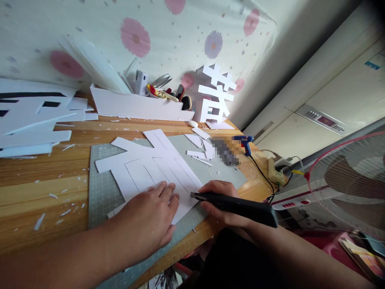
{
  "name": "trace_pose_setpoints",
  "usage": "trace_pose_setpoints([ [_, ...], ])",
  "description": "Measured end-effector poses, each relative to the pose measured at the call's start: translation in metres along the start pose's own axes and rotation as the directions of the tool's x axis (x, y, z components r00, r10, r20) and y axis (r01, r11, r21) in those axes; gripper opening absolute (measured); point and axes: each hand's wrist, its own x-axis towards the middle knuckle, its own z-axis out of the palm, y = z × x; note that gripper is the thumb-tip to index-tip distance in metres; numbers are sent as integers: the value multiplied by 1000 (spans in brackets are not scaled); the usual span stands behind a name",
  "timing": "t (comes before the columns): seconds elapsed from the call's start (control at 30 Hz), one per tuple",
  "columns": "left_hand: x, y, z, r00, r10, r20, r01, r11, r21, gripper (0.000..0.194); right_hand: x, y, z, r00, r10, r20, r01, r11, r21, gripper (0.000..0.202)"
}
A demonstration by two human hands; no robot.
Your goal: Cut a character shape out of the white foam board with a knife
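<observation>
While the white foam board cutout (150,168) lies flat on the grey cutting mat (104,192), the left hand (150,218) presses on its near edge with the fingers spread flat, grasping nothing. The right hand (221,200) is closed around a black utility knife (234,206), and its tip touches the board's right edge. Farther on the bench (36,188) lies a blue glue gun (246,142), and a white standing character (215,94) is near the wall.
</observation>
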Motion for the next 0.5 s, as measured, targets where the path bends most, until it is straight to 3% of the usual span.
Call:
trace_pose_setpoints([
  [0.1,1,2,-1,1000,-15,-22,14,1000,-8,54,-13,-6,-13,998,54,-14,-53,998,46,15],
  [0.23,1,-7,-3,997,-81,-12,80,993,-84,54,-10,2,-15,976,98,-197,-84,993,78,24],
  [0.33,4,-38,-7,975,-221,-27,216,967,-135,48,-1,17,-6,990,-40,-134,45,998,40,34],
  [0.4,7,-69,-8,917,-394,-60,384,914,-133,50,4,23,0,990,-137,-25,137,991,-9,34],
  [0.5,11,-113,-4,873,-487,-38,481,870,-109,57,9,22,7,971,-213,104,228,960,-161,35],
])
